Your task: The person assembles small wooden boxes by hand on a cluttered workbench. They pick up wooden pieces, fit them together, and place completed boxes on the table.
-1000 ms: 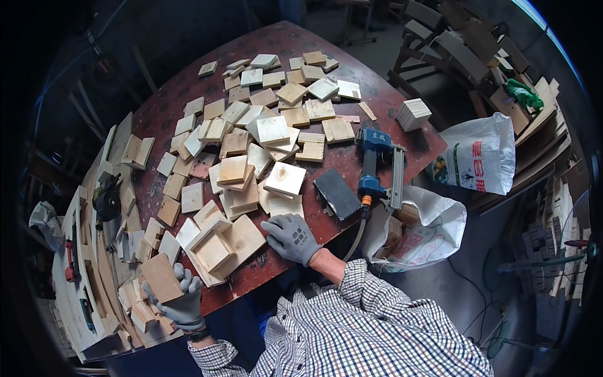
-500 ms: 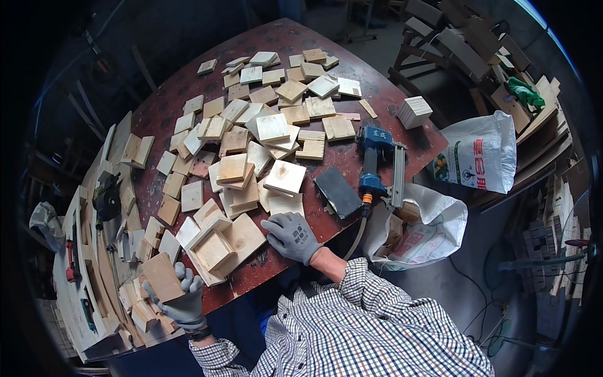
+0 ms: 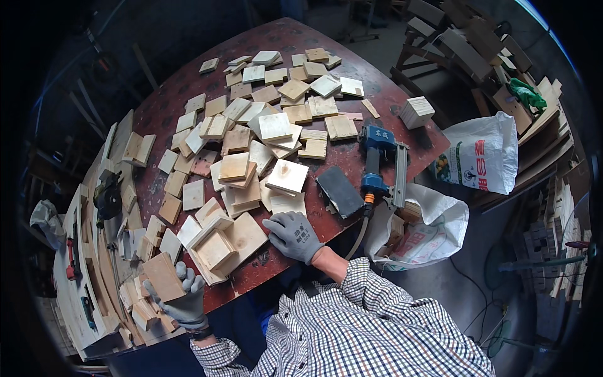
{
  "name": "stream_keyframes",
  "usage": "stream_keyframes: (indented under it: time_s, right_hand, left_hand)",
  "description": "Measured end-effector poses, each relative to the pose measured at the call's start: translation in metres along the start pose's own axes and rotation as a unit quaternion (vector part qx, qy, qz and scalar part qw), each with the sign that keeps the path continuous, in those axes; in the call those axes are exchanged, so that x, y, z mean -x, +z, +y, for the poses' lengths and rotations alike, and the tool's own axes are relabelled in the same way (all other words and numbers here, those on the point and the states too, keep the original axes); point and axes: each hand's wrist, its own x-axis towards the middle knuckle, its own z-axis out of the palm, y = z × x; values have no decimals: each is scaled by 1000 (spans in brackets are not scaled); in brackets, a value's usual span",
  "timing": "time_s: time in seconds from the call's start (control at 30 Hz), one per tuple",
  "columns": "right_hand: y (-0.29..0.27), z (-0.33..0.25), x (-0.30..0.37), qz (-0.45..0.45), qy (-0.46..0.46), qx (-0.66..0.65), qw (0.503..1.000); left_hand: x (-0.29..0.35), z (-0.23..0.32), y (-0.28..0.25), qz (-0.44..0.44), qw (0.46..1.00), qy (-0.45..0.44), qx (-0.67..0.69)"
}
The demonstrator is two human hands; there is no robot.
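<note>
Now | grey-gloved left grip clamped on brown rectangular wooden board, long axis 11-to-5 o'clock | pale wooden block stack at 1 o'clock | grey-gloved right grip: cannot tell

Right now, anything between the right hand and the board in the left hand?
Yes: a small stack of wood blocks sits on the red table near its edge, between the right hand and the board in the left hand. Clearance above it can't be judged.
</note>
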Motion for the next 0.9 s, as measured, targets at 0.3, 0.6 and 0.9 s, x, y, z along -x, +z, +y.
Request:
stream_keyframes:
  time_s: [0.3,0.6,0.9]
  right_hand:
    - [-1,-1,0,-2,-2,-4,1000]
    - [-4,2,-2,-5,2,-2,1000]
    - [-6,-8,-7,-16,2,6,1000]
  left_hand:
    - [4,-5,20,32,999,0,-20]
    - [1,-7,15,3,1000,-24,-5]
    - [27,-25,-2,40,997,-52,45]
